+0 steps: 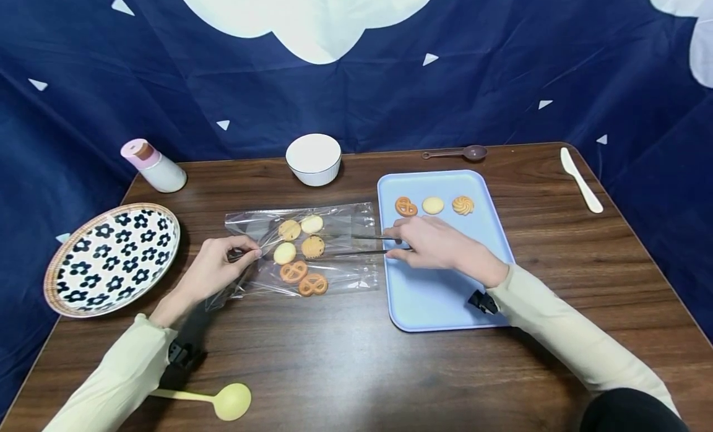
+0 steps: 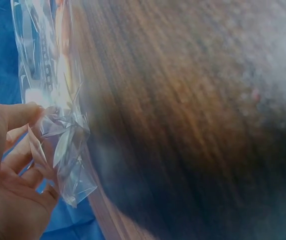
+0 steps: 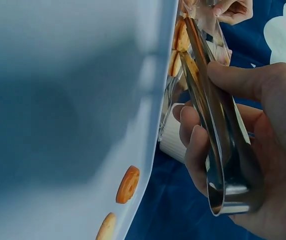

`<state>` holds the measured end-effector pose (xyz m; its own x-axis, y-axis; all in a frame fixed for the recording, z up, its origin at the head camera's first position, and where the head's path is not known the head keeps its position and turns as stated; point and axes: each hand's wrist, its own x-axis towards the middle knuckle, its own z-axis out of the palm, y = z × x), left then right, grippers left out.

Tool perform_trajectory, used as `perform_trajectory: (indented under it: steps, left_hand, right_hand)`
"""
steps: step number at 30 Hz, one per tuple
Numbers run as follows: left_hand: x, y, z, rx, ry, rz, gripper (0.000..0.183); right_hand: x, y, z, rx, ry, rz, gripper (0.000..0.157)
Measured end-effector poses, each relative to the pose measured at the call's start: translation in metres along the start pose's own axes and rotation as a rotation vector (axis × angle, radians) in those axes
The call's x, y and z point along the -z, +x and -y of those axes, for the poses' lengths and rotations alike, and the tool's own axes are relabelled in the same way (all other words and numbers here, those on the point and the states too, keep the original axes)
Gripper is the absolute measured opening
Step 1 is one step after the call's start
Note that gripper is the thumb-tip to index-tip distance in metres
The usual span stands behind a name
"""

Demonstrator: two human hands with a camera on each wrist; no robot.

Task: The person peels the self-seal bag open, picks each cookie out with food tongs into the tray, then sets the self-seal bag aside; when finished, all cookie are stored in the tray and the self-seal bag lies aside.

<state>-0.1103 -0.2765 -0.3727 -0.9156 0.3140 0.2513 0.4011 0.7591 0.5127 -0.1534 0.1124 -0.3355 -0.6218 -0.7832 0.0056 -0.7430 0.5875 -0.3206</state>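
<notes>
A clear plastic bag (image 1: 340, 280) lies in the middle, with several cookies and two pretzels (image 1: 313, 285) showing in it. My left hand (image 1: 214, 268) pinches the bag's crumpled left end between thumb and fingertips, as the left wrist view also shows. Metal tongs (image 3: 228, 155) are gripped in my right hand (image 1: 431, 241), thumb on one arm and fingers round the other. Their tips reach left over the tray's edge to the bag, near a round chip cookie (image 1: 313, 247); whether they pinch it, I cannot tell.
Under my right hand is a light blue tray (image 1: 429, 311) with a pretzel, a pale cookie and a swirl cookie (image 1: 463, 205). Around stand a flower-patterned plate (image 1: 114, 259), white bowl (image 1: 314, 159), pink-topped bottle (image 1: 161, 172), brown spoon (image 1: 475, 153), white knife (image 1: 582, 183) and yellow ladle (image 1: 232, 401).
</notes>
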Motion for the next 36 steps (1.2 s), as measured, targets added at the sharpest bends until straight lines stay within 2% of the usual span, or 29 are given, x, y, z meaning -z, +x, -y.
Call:
perform_trajectory:
  steps: [7, 11, 14, 21, 26, 29, 36]
  left_hand:
    - [-0.001, -0.001, 0.001, -0.011, -0.012, -0.002, 0.005]
    - [-0.001, -0.002, 0.0, -0.008, -0.024, 0.002, 0.004]
    - [-0.001, -0.003, 0.001, -0.004, -0.022, 0.008, 0.005]
    - [-0.001, -0.002, 0.002, 0.012, -0.025, 0.022, 0.005]
    - [0.001, -0.002, -0.001, 0.011, -0.037, 0.03, 0.005]
    - [0.002, -0.002, -0.001, 0.011, -0.031, 0.028, 0.005]
    - [0.001, -0.002, -0.001, 0.027, -0.018, 0.041, 0.005]
  right_hand:
    - [0.002, -0.016, -0.006, -0.005, 0.008, -0.017, 0.018]
    - [0.009, -0.034, -0.009, -0.024, 0.016, -0.041, 0.022]
    - [0.016, -0.052, -0.014, -0.044, 0.023, -0.082, 0.03]
    - [0.032, -0.105, -0.029, -0.141, -0.013, -0.163, 0.031]
    - [0.032, -0.135, -0.039, -0.196, -0.063, -0.202, 0.033]
    - [0.029, -0.144, -0.044, -0.206, -0.086, -0.213, 0.032]
    - [0.024, -0.149, -0.048, -0.242, -0.071, -0.155, 0.032]
